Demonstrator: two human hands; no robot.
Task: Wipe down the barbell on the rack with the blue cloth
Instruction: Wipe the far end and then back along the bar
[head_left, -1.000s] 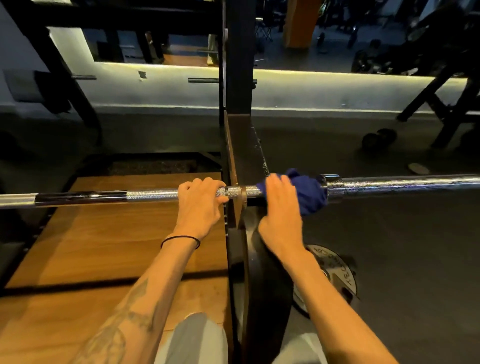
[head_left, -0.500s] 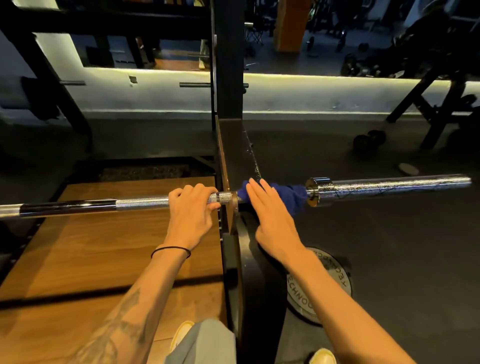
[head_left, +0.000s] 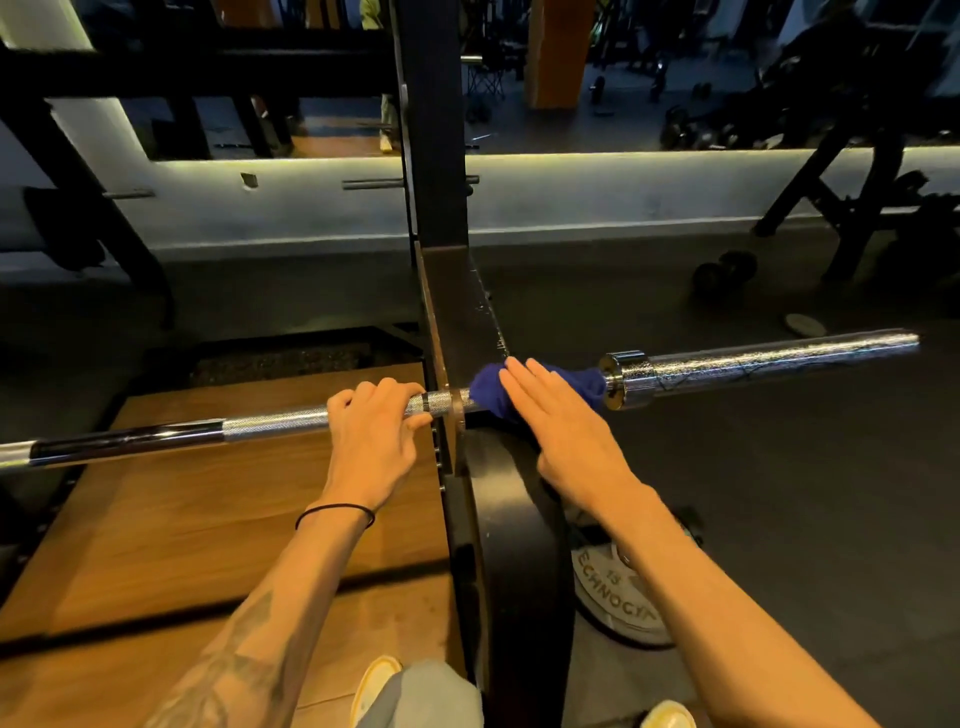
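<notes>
Knurled steel of the barbell (head_left: 270, 423) is running across the wooden platform (head_left: 171, 519) from the left, and the left hand (head_left: 371, 441) is gripping it with fingers curled over the top and thumb under, just beside the black rack upright (head_left: 434, 156). Past the upright, the right hand (head_left: 566, 426) is lying with straight fingers pressing the blue cloth (head_left: 587, 384) against the bar, the cloth sitting bunched between the rack and the sleeve collar (head_left: 621, 376). Farther right, the chrome sleeve is sticking out over dark floor, a weight plate (head_left: 618, 608) lying below the forearm.
</notes>
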